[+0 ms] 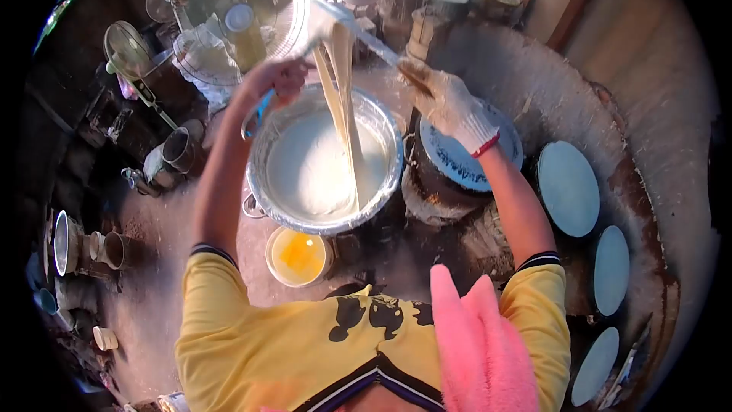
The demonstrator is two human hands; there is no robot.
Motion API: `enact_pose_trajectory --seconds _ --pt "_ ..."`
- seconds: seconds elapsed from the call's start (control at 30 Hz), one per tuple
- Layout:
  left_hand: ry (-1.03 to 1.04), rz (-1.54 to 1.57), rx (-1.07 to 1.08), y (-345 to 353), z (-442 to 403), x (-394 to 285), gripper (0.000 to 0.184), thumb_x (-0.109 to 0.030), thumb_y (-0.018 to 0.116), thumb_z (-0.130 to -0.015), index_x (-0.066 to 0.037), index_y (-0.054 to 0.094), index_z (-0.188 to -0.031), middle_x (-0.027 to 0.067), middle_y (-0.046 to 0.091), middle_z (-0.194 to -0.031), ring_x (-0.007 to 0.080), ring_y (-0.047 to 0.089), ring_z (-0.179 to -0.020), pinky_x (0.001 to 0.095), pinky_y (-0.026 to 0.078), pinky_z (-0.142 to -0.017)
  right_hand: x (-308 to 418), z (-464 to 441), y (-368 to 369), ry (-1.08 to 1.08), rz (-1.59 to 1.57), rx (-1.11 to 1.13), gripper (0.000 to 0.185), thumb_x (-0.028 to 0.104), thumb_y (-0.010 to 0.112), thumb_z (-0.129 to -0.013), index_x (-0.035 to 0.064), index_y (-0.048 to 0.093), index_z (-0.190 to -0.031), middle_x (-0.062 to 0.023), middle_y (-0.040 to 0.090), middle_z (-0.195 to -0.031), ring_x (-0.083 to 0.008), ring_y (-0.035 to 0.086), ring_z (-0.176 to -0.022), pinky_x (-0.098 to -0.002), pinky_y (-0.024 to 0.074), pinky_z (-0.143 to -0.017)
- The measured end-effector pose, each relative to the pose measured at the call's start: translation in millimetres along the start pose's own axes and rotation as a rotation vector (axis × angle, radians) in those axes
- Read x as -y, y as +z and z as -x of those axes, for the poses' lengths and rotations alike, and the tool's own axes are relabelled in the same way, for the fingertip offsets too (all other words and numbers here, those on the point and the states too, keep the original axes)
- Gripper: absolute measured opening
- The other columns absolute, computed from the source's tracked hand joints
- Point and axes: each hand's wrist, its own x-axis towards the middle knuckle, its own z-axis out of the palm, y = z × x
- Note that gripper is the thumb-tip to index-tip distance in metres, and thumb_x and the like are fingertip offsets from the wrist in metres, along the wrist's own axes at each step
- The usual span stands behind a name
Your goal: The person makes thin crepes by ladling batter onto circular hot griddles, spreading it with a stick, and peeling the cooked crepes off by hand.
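Observation:
Over a wide metal pot [261,204] of pale batter [305,160], a ladle-like tool [332,21] is raised, and thick batter runs down from it in long strands [347,99]. My right hand [446,103], in a whitish glove with a red cuff, is closed round the tool's handle. My left hand [278,80] is bare and curled above the pot's left rim, with a thin blue-green item at its fingers that is hard to make out. Right of the pot, below my gloved hand, sits a round flat lid [473,152] on a stove-like base.
Below the pot stands a white bucket [300,258] with yellow liquid. Several pale round discs [569,188] line the right side. Two fans [128,49], a basket-like wire guard [206,53] and small pots [181,149] occupy the left. Low stoves stand at the back.

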Motion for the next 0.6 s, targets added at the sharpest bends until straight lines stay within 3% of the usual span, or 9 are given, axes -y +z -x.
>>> enact_pose_trajectory --seconds 0.07,0.1,0.2,0.33,0.37,0.43,0.47,0.57,0.6 --pt "0.035 0.049 0.029 17 4 -54 0.035 -0.023 0.033 -0.099 0.008 0.047 -0.106 -0.0040 0.041 -0.063 0.0017 0.033 -0.039 0.0168 0.030 -0.030 33 -22 -12 -0.061 0.285 -0.066 0.042 0.010 0.056 -0.088 0.0055 0.048 -0.129 -0.0089 0.058 -0.120 -0.0121 0.055 -0.105 -0.0258 0.0437 -0.090" --pt "0.066 0.006 0.022 34 8 -80 0.035 -0.024 0.032 -0.099 0.007 0.045 -0.107 -0.0044 0.041 -0.064 0.0024 0.035 -0.041 0.0163 0.032 -0.030 67 -29 -11 -0.141 0.312 -0.133 0.042 0.012 0.058 -0.085 0.0048 0.050 -0.125 -0.0151 0.061 -0.114 -0.0204 0.060 -0.103 -0.0288 0.0459 -0.088" --pt "0.325 -0.471 0.008 46 -1 -101 0.029 -0.024 0.043 -0.095 0.002 0.051 -0.105 -0.0048 0.039 -0.064 0.0043 0.037 -0.046 0.0192 0.030 -0.037 76 -54 -14 -0.122 0.227 -0.208 0.041 0.012 0.059 -0.085 0.0039 0.051 -0.124 -0.0154 0.061 -0.114 -0.0197 0.060 -0.103 -0.0288 0.0456 -0.088" --pt "0.233 -0.342 -0.218 36 -22 16 0.034 -0.028 0.051 -0.091 0.002 0.051 -0.108 -0.0004 0.041 -0.065 0.0069 0.037 -0.048 0.0226 0.030 -0.040 4 -39 23 -0.143 0.114 -0.314 0.037 0.012 0.059 -0.086 0.0035 0.053 -0.122 -0.0148 0.060 -0.116 -0.0193 0.059 -0.104 -0.0294 0.0448 -0.089" --pt "0.054 0.106 -0.052 5 -36 60 0.036 -0.027 0.042 -0.095 0.005 0.045 -0.111 -0.0011 0.037 -0.062 0.0065 0.034 -0.043 0.0223 0.028 -0.036 -7 -24 39 -0.264 0.269 -0.368 0.037 0.011 0.057 -0.087 0.0039 0.053 -0.123 -0.0130 0.060 -0.117 -0.0185 0.060 -0.100 -0.0274 0.0470 -0.086" --pt "-0.268 0.953 0.268 -36 -43 105 0.028 -0.018 0.033 -0.098 0.007 0.040 -0.107 -0.0015 0.036 -0.062 0.0052 0.034 -0.040 0.0197 0.029 -0.034 -21 7 69 -0.033 0.166 -0.164 0.039 0.011 0.053 -0.088 0.0060 0.050 -0.126 -0.0142 0.059 -0.115 -0.0200 0.061 -0.095 -0.0275 0.0488 -0.080" --pt "-0.293 1.086 0.137 -39 -40 108 0.028 -0.019 0.030 -0.099 0.007 0.039 -0.106 -0.0018 0.037 -0.063 0.0048 0.034 -0.039 0.0205 0.029 -0.034 -53 20 82 -0.001 0.259 -0.098 0.042 0.016 0.053 -0.087 0.0063 0.048 -0.128 -0.0173 0.059 -0.114 -0.0240 0.062 -0.093 -0.0302 0.0497 -0.077" --pt "-0.304 0.964 0.183 -67 -33 105 0.026 -0.021 0.033 -0.098 0.003 0.042 -0.101 -0.0021 0.034 -0.059 0.0052 0.034 -0.038 0.0206 0.028 -0.034 -49 43 84 0.532 0.506 0.166 0.043 0.020 0.056 -0.084 0.0032 0.049 -0.123 -0.0194 0.060 -0.109 -0.0297 0.061 -0.097 -0.0359 0.0482 -0.081" --pt "-0.079 0.479 -0.034 -62 -28 105 0.024 -0.020 0.035 -0.098 0.002 0.044 -0.099 -0.0017 0.035 -0.058 0.0059 0.033 -0.037 0.0222 0.029 -0.033 -54 52 75 0.623 0.470 0.192 0.044 0.020 0.058 -0.083 0.0027 0.050 -0.122 -0.0188 0.061 -0.108 -0.0295 0.060 -0.097 -0.0363 0.0477 -0.081"
